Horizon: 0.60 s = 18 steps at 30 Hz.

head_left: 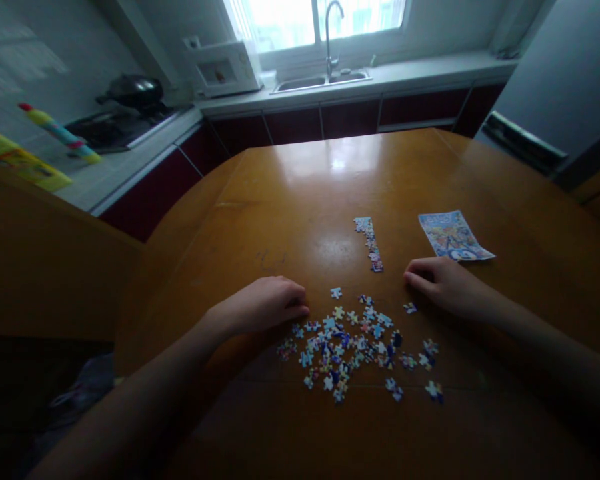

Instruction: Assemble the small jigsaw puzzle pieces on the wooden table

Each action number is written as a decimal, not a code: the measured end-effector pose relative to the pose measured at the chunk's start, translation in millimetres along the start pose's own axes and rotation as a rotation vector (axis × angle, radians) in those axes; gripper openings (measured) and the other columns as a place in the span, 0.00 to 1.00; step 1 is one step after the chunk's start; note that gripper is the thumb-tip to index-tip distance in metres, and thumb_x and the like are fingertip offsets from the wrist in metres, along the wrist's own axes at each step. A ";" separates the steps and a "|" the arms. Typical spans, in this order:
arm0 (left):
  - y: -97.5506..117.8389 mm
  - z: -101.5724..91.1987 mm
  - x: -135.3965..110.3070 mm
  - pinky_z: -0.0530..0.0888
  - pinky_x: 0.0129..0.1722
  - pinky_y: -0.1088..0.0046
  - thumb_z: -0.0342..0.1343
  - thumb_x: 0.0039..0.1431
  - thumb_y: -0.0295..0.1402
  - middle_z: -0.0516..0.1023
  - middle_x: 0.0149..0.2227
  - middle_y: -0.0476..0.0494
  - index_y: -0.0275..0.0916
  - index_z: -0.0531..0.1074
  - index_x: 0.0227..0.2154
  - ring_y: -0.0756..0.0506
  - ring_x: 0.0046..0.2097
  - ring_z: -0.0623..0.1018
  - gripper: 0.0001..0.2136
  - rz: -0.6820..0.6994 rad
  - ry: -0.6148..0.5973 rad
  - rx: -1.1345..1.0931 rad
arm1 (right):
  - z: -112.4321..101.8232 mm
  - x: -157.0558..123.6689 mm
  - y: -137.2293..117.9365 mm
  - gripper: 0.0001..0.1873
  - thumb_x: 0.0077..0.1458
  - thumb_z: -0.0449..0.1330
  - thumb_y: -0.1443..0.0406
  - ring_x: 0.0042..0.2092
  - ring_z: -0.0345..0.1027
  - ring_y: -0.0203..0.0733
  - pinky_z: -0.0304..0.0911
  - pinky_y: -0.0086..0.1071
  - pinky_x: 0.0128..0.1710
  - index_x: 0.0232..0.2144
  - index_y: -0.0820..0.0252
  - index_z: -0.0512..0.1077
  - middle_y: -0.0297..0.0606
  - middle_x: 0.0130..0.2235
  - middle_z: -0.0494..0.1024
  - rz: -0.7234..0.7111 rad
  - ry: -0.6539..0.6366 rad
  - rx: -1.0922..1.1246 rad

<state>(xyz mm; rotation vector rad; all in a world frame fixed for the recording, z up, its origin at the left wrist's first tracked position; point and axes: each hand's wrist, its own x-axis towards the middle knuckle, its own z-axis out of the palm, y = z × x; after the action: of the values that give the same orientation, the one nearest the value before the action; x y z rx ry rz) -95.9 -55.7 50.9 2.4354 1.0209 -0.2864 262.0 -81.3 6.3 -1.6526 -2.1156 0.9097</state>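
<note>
A loose pile of small jigsaw pieces (347, 343) lies on the wooden table in front of me. My left hand (270, 303) rests on the tabletop just left of the pile, its fingers curled in and no piece showing in them. To the right, my right hand (440, 287) lies with bent fingers and the thumb close to the index finger; nothing shows between them. One single piece (409, 307) is just below its fingertips. Between and beyond the hands, a joined strip of puzzle (370, 243) forms a corner shape. A picture sheet (453, 235) lies just past my right hand.
The brown table (290, 193) has rounded corners. Behind it runs a counter with a sink (325, 81), a tap and a white microwave (225, 69). A stove with a black pan (135, 90) and yellow bottles (60, 133) are at left. A grey fridge (570, 73) stands at right.
</note>
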 end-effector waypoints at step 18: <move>-4.0 1.7 2.1 0.62 0.29 0.73 0.56 0.65 0.41 0.78 0.30 0.46 0.39 0.77 0.30 0.50 0.29 0.72 0.13 -0.023 -0.015 -0.073 | -0.8 -0.2 -1.2 0.14 0.62 0.54 0.58 0.31 0.69 0.42 0.59 0.36 0.31 0.29 0.58 0.74 0.40 0.31 0.79 -0.002 -0.005 -0.007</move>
<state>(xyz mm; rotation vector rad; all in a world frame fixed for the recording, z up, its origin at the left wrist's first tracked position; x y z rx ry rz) -97.3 -52.9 47.2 2.3544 1.0359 -0.2699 261.6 -81.4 7.7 -1.6526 -2.1261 0.9075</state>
